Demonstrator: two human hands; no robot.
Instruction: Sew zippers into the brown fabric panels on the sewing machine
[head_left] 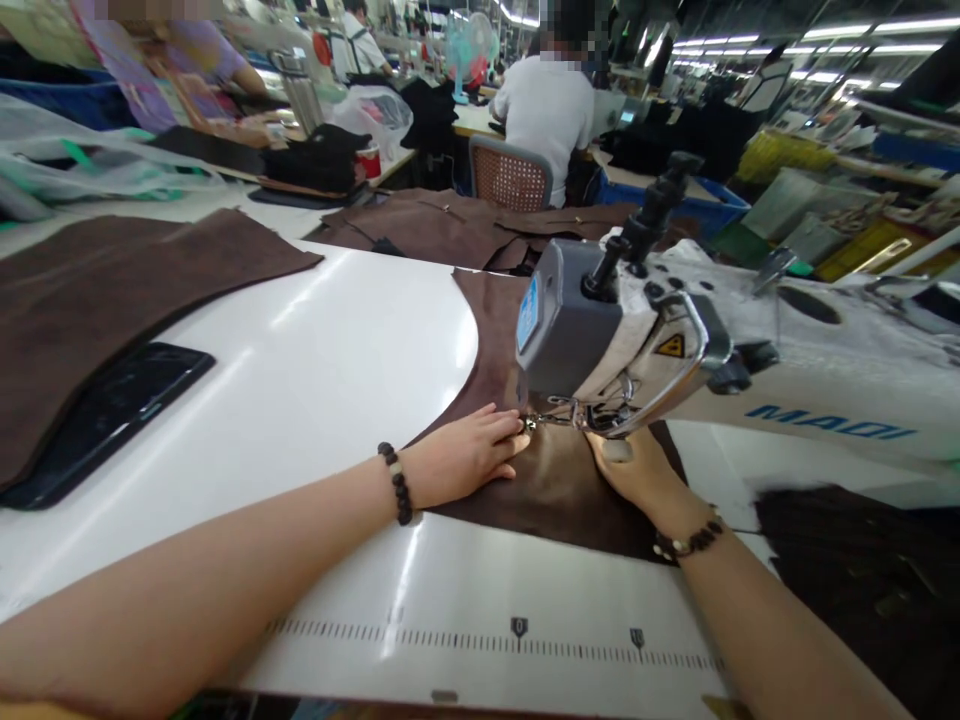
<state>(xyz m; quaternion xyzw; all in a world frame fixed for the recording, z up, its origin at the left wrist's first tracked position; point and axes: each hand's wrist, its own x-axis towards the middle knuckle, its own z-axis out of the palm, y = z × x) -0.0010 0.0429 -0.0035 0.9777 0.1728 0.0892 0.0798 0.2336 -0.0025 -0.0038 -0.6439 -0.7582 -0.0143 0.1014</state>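
Note:
A dark brown fabric panel (pixel 555 500) lies on the white table (pixel 352 350), under the head of a sewing machine (pixel 577 320). My left hand (pixel 472 455) rests flat on the panel's left part, fingers stretched toward the needle area. On the panel's right side lies my right hand (pixel 637 470), partly covered by the machine head; its thumb shows, but most of its fingers are hidden. Both wrists wear dark beaded bracelets. The needle and presser foot are too small and shaded to make out clearly.
More brown fabric (pixel 135 290) covers a black phone-like slab (pixel 120 420) at left. Brown pieces (pixel 427 225) lie behind the table, and a dark fabric pile (pixel 847 590) is at right. A ruler scale (pixel 450 638) marks the front edge. Other people sit beyond.

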